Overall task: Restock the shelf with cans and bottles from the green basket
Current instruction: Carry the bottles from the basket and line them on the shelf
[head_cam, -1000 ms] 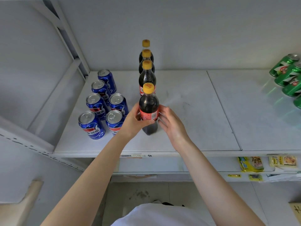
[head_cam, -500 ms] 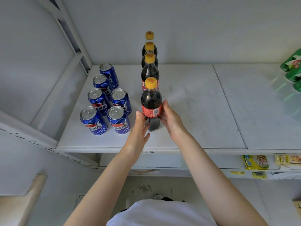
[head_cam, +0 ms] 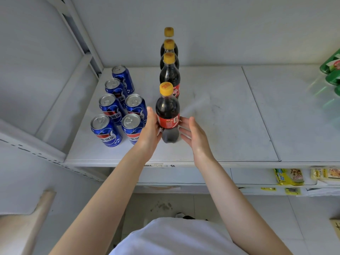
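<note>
The yellow-capped, red-labelled dark plastic cola bottle (head_cam: 167, 111) is stood upright on the white shelf (head_cam: 220, 129), fronting the bottle row (head_cam: 169, 76), seemingly for alignment. It is touched by straight fingers of the left hand (head_cam: 150, 133); the right hand (head_cam: 193, 138) is held slack-fingered just beside.

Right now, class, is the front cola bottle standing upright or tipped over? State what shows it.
Upright. The front cola bottle stands on its base on the shelf, with its yellow cap pointing up.
</note>
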